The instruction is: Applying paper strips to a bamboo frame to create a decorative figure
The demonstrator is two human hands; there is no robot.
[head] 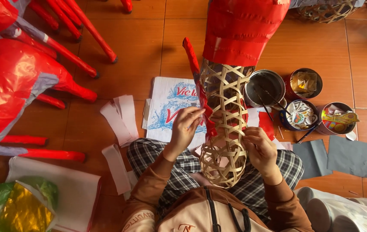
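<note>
Pinching a red paper strip (200, 92) in my left hand (185, 129), I steady the woven bamboo frame (223, 133) on my lap with my right hand (258, 148), fingers curled around it. Both look light; the strip seems flimsy, the lattice springy, best gripped at its slats.

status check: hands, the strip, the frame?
Left hand pinches the red paper strip against the woven bamboo frame. Right hand grips the frame's side. Frame top already covered in red paper. Nothing blocking.
</note>
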